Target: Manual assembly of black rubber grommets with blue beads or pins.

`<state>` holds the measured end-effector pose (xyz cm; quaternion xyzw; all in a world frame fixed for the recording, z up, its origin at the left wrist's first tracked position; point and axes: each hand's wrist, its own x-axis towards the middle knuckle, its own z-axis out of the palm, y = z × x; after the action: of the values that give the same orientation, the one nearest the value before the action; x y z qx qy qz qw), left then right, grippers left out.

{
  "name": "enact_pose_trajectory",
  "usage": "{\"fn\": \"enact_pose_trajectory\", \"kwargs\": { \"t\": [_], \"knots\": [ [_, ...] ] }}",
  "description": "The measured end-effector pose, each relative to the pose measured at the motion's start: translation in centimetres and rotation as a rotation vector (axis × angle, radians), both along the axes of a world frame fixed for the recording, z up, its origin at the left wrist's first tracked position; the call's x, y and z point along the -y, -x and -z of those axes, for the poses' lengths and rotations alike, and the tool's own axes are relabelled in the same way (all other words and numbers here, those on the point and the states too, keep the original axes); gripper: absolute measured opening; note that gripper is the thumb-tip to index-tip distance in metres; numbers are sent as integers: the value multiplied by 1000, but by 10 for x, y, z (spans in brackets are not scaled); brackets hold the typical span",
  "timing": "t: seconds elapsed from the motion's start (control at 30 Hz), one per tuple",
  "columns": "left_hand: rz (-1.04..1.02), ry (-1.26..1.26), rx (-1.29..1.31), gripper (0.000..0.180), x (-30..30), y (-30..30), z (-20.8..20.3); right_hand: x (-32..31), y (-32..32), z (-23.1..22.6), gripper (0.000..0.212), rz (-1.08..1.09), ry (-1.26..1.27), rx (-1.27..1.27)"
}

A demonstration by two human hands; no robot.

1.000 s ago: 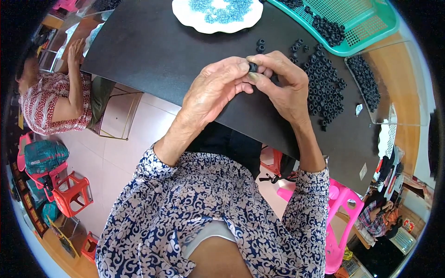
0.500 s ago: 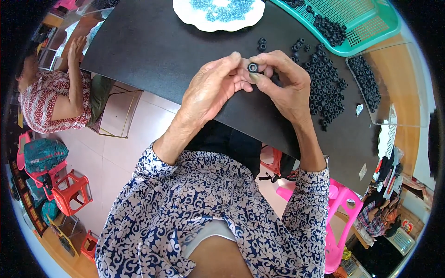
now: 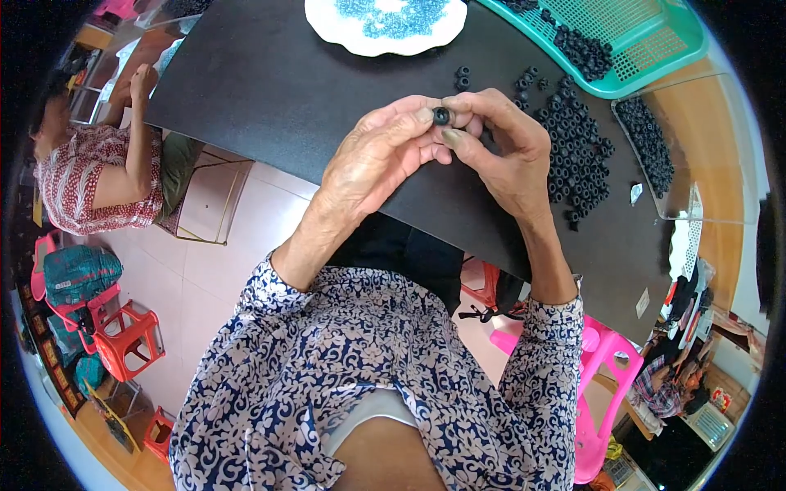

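Observation:
A small black ring-shaped part (image 3: 441, 115) is pinched above the table's near edge, between both sets of fingertips. My left hand (image 3: 385, 143) is closed, its thumb tip touching the part's left side. From the other side, my right hand (image 3: 503, 143) grips it between thumb and index finger. Beyond the right hand lies a pile of similar black ring-shaped parts (image 3: 575, 155) on the dark table (image 3: 262, 90). A pair of loose ones (image 3: 463, 78) rests just past the fingertips.
A scalloped white plate (image 3: 393, 45) with blue beads stands at the far edge. At the far right are a green plastic basket (image 3: 647, 78) and a clear tray (image 3: 712, 196), both holding black parts. Another person (image 3: 106, 172) sits at left; a pink chair (image 3: 602, 393) is beside me.
My left thumb has moved right and now touches the black part, which has turned and shifted slightly left. The seated person's hands have drawn together.

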<state>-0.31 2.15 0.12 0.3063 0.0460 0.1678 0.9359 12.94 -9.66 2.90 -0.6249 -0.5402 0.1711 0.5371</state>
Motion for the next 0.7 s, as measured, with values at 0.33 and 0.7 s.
{"fn": "enact_pose_trajectory", "kwargs": {
  "t": [0.33, 0.7],
  "knots": [
    [-55, -279, -130, 24, 1, 3, -4, -2, -2, 0, 32, -41, -33, 57],
    [-133, -317, -184, 17, -7, 17, 2, -69, -29, -48, 15, 134, 19, 380]
  ]
}}
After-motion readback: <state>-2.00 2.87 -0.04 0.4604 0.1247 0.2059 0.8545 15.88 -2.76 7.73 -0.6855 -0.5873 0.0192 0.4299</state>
